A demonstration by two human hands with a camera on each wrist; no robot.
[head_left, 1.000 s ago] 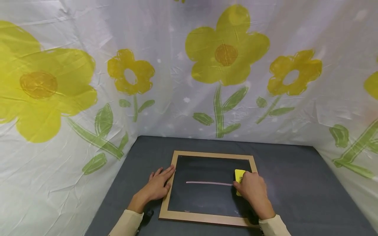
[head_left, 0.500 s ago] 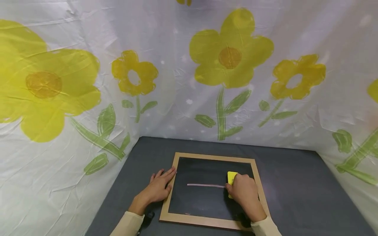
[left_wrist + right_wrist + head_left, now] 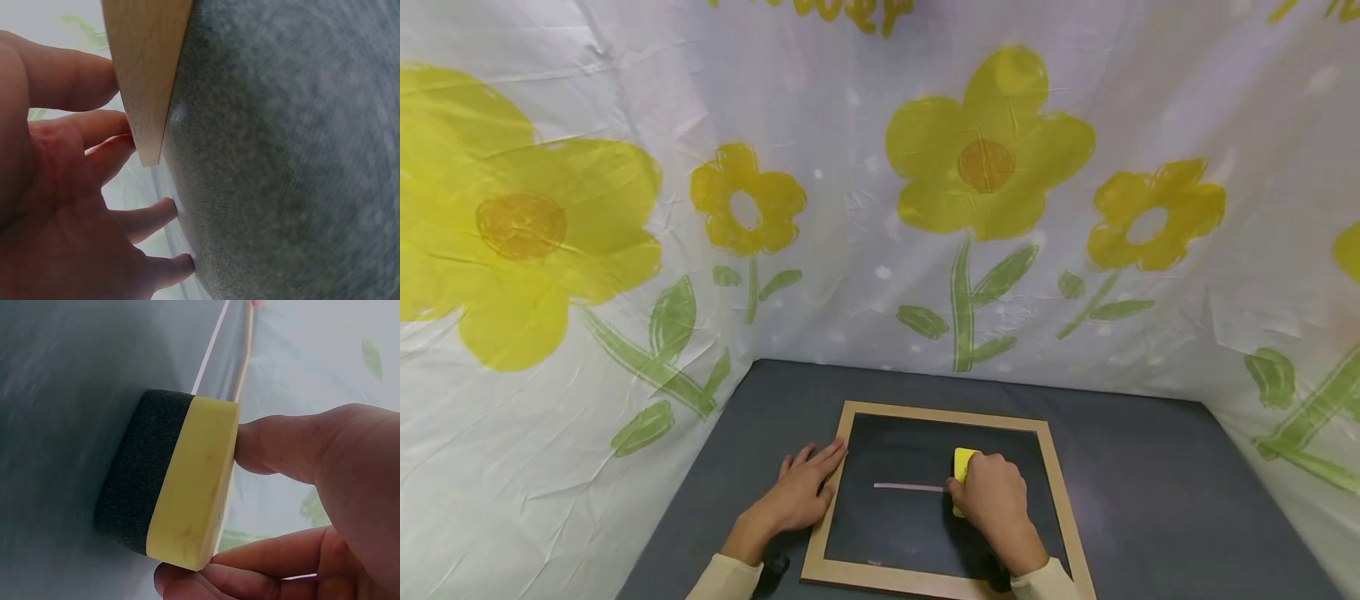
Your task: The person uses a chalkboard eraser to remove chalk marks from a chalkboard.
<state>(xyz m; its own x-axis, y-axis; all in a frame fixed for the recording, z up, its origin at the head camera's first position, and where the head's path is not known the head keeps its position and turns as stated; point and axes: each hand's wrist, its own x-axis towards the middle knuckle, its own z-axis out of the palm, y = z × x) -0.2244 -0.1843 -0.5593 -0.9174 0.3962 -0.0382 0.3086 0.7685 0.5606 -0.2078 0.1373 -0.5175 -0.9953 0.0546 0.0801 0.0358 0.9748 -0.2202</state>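
Note:
A blackboard (image 3: 895,450) in a light wooden frame lies flat on the dark table. Across its middle runs a pale pink chalk line (image 3: 906,486), ending on the right at a blackboard eraser (image 3: 962,460). That eraser has a yellow back and a black felt side, seen against the board in the right wrist view. My right hand (image 3: 996,496) grips it by the yellow part, between thumb and fingers. My left hand (image 3: 797,492) lies with fairly straight fingers on the left side of the wooden frame (image 3: 147,81); two of its fingertips reach down to the tabletop.
Dark grey cloth covers the table (image 3: 1150,492). A white curtain (image 3: 850,292) printed with yellow flowers surrounds its back and sides. A small pinkish mark (image 3: 875,562) shows near the board's lower edge.
My right hand has slid the eraser leftward over the board, and the chalk line has become shorter from its right end. The left hand stays on the frame.

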